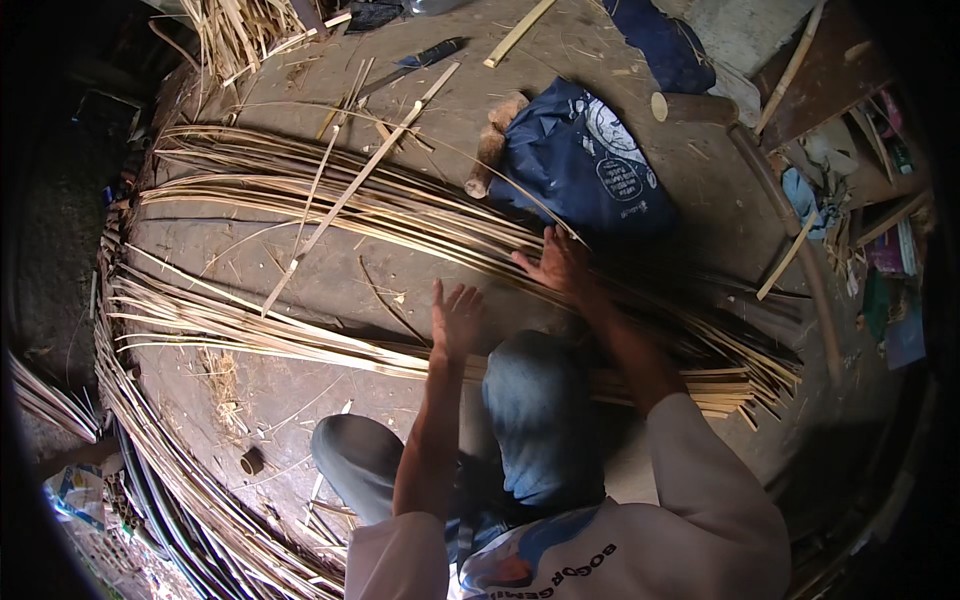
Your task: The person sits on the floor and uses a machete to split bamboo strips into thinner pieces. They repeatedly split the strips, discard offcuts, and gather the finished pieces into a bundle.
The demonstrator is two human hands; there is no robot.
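Observation:
My right hand (560, 262) rests on the far bundle of long, thin split-bamboo strips (390, 222), its thumb apart from the fingers. One loose thin strip (505, 178) slants down to end near those fingertips. My left hand (456, 318) hovers with its fingers spread beside the near bundle of bamboo strips (260, 325), holding nothing. Both bundles run from the left toward the right, where their ends come close together past my knee. A flat, wider bamboo slat (355, 195) lies across the far bundle and reaches to the near one.
A knife (430, 54) lies on the floor at the far side. Beyond my right hand are a dark blue bag (575, 150) and a short wooden piece (487, 155). More long strips (180, 470) curve along the left. A bent pole (800, 230) lies at the right among clutter.

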